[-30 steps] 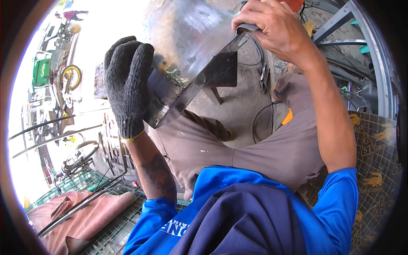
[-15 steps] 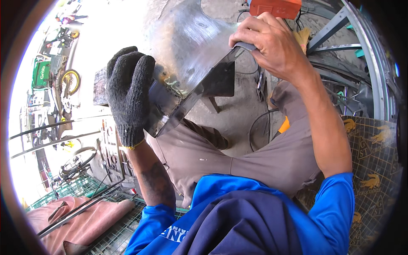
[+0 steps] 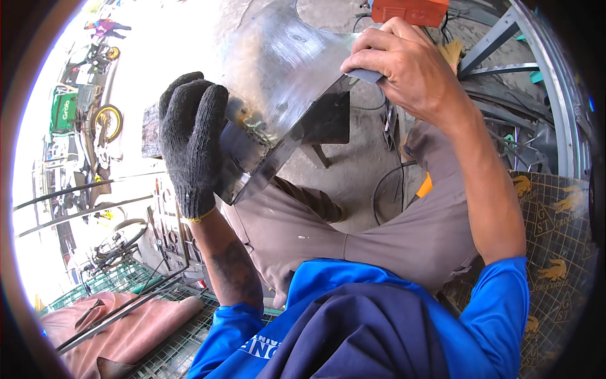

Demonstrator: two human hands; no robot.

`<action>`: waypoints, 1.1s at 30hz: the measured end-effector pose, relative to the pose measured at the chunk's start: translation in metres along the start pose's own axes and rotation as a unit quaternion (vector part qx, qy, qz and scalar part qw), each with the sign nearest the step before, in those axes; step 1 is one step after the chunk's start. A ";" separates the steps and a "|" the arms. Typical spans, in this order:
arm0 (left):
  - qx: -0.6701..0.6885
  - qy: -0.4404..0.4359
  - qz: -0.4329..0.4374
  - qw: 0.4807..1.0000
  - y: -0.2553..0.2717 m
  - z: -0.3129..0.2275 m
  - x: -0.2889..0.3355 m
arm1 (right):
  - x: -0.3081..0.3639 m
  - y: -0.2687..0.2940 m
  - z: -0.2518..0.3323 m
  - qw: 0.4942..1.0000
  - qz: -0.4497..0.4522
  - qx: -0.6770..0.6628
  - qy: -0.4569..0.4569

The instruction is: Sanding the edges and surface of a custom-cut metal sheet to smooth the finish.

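Note:
A bent sheet-metal part (image 3: 287, 57), shiny with scorched brown patches near its left end, is tilted in front of me above my thighs. My left hand (image 3: 192, 139), in a dark knit glove with a yellow cuff edge, is closed around its left end; the thumb is hidden. My bare right hand (image 3: 401, 66) pinches a small folded grey piece of sandpaper (image 3: 365, 75) at the part's right edge. Whether the paper touches the metal there I cannot tell.
A dark stool (image 3: 325, 120) stands under the part. Behind my right hand is an orange box-shaped machine (image 3: 407, 11), with cables on the floor. Grey metal framing (image 3: 505, 44) rises at right, beside a patterned board (image 3: 549, 252). Pinkish cloth (image 3: 126, 322) lies on green mesh at left.
My right hand has shifted slightly, and more of the sandpaper's flat face shows below its fingers. The left hand and the metal part have hardly moved.

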State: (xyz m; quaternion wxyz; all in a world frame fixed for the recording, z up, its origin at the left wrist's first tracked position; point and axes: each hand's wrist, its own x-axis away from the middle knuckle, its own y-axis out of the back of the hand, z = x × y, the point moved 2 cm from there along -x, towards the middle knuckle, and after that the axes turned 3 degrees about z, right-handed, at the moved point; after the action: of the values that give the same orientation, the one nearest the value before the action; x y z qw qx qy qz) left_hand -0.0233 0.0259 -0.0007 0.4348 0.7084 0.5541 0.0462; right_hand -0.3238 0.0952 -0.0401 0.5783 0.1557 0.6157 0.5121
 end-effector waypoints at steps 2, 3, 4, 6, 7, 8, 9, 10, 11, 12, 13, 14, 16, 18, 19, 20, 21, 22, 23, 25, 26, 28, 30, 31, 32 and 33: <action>0.010 -0.003 -0.001 1.000 -0.001 -0.002 0.000 | 0.001 0.003 0.003 0.998 0.028 0.048 -0.035; 0.009 -0.003 0.000 1.000 -0.001 -0.002 0.001 | 0.001 0.004 0.006 0.998 0.027 0.047 -0.036; 0.014 0.000 -0.001 1.000 0.000 -0.001 0.001 | -0.001 0.005 0.009 0.998 0.027 0.052 -0.020; 0.019 0.003 -0.004 1.000 0.000 0.000 0.001 | 0.000 0.004 0.011 0.998 0.026 0.058 -0.004; 0.026 0.007 -0.003 1.000 -0.001 -0.001 0.002 | 0.003 0.003 0.009 0.998 0.023 0.050 -0.004; 0.033 0.012 -0.002 0.999 -0.002 -0.002 0.002 | 0.005 0.002 0.007 0.999 0.020 0.042 -0.003; 0.032 0.013 -0.001 0.999 -0.001 -0.001 0.002 | 0.005 0.002 0.006 0.999 0.021 0.041 -0.003; 0.015 -0.003 -0.002 1.000 0.000 -0.001 0.002 | 0.003 0.001 0.003 0.998 0.014 0.062 -0.012; -0.001 -0.019 -0.004 1.000 0.001 -0.002 0.002 | 0.002 0.001 0.003 0.996 0.008 0.084 -0.021; 0.000 -0.020 -0.005 1.000 0.000 -0.003 0.002 | 0.003 0.001 0.004 0.996 0.008 0.086 -0.020; 0.012 -0.003 -0.003 1.000 -0.001 -0.003 0.003 | 0.006 0.000 0.008 0.998 0.012 0.068 -0.010; 0.023 0.013 0.000 1.000 -0.002 -0.004 0.003 | 0.007 -0.001 0.009 0.999 0.017 0.051 0.000; 0.025 0.003 -0.002 1.000 -0.001 -0.004 0.003 | 0.004 0.003 0.006 0.997 0.019 0.069 -0.025; 0.028 -0.009 -0.005 1.000 -0.001 -0.004 0.003 | 0.003 0.004 0.007 0.995 0.021 0.090 -0.049; 0.011 -0.011 0.000 1.000 0.000 -0.003 0.002 | 0.003 0.003 0.015 0.996 0.010 0.078 -0.031; -0.007 -0.014 0.005 1.000 -0.001 -0.003 0.002 | 0.004 0.003 0.021 0.998 -0.002 0.067 -0.013; -0.007 -0.014 0.005 1.000 -0.001 -0.003 0.002 | 0.006 0.002 0.025 0.996 0.020 0.081 -0.010; 0.006 -0.012 -0.002 1.000 -0.002 -0.002 0.003 | 0.005 0.002 0.022 0.996 0.019 0.081 -0.010; 0.019 -0.010 -0.009 1.000 -0.002 -0.002 0.003 | 0.004 0.003 0.015 0.995 0.013 0.095 -0.028; 0.017 -0.009 -0.009 1.000 -0.002 -0.003 0.003 | 0.004 0.003 0.015 0.993 0.009 0.109 -0.048; 0.013 -0.008 -0.011 1.000 -0.001 -0.003 0.003 | 0.003 0.004 0.020 0.994 0.005 0.102 -0.029; 0.008 -0.007 -0.009 1.000 -0.001 -0.004 0.004 | 0.002 0.005 0.022 0.995 -0.003 0.096 -0.006; 0.003 -0.005 -0.004 1.000 0.001 -0.003 0.005 | 0.005 0.006 0.022 0.996 0.013 0.076 -0.039; -0.031 -0.053 0.004 0.998 0.001 -0.004 0.004 | 0.005 0.005 0.026 0.996 0.013 0.075 -0.041; -0.065 -0.101 0.013 0.993 0.002 -0.005 0.005 | 0.004 0.003 0.030 0.995 0.012 0.092 -0.041; -0.066 -0.101 0.011 0.993 0.001 -0.007 0.004 | 0.003 0.002 0.031 0.993 0.010 0.110 -0.038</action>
State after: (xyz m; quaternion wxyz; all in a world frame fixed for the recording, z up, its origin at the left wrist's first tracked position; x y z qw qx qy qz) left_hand -0.0249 0.0335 0.0021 0.5336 0.6857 0.4948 0.0154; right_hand -0.2982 0.1127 -0.0337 0.5761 0.2439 0.6440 0.4404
